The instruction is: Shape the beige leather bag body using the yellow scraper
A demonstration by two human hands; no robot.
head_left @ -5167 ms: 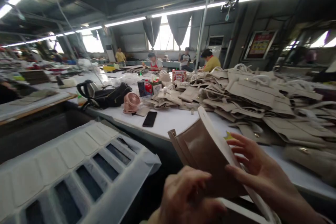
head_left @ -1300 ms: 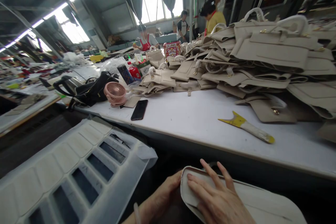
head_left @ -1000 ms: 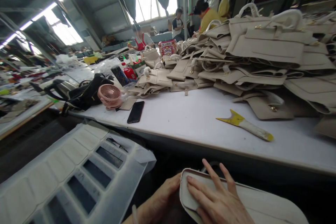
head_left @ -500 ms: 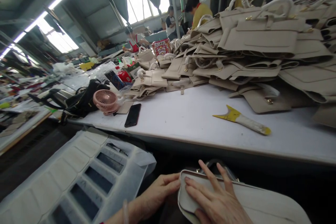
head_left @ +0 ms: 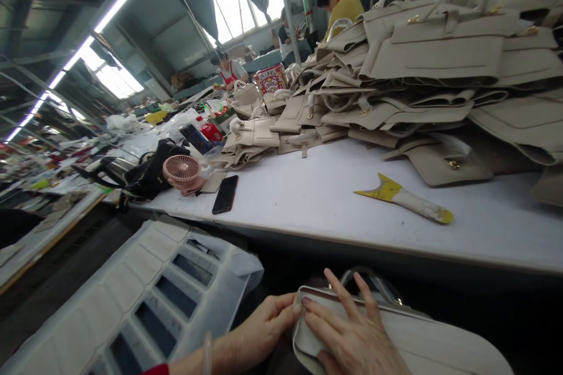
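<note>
Just below the table's front edge, the left hand (head_left: 269,327) is pinching the left corner of a pale, leather-look bag with rounded ends (head_left: 444,343), while the right hand (head_left: 354,331) is lying open with fingers spread across the bag's flat face, fingertips just beside that corner. The work seems to be centring on this one end: the thin rim is standing proud there and a dark line is showing beside the panel, so this part is probably unfinished, whereas the long face is looking smooth. On the white tabletop (head_left: 308,199) beyond, a yellow-and-white, fork-ended tool (head_left: 404,198) is lying out of both hands, and behind it a heap of beige leather-look bags (head_left: 440,55) is rising; whether those are finished or waiting is unclear. The bag's underside and some left fingertips are hiding behind the corner, its lower part is running out of frame, its handle-like loop (head_left: 386,288) is fading into shadow, and the heap is partly covering a yellow-clad co-worker (head_left: 347,10).
</note>
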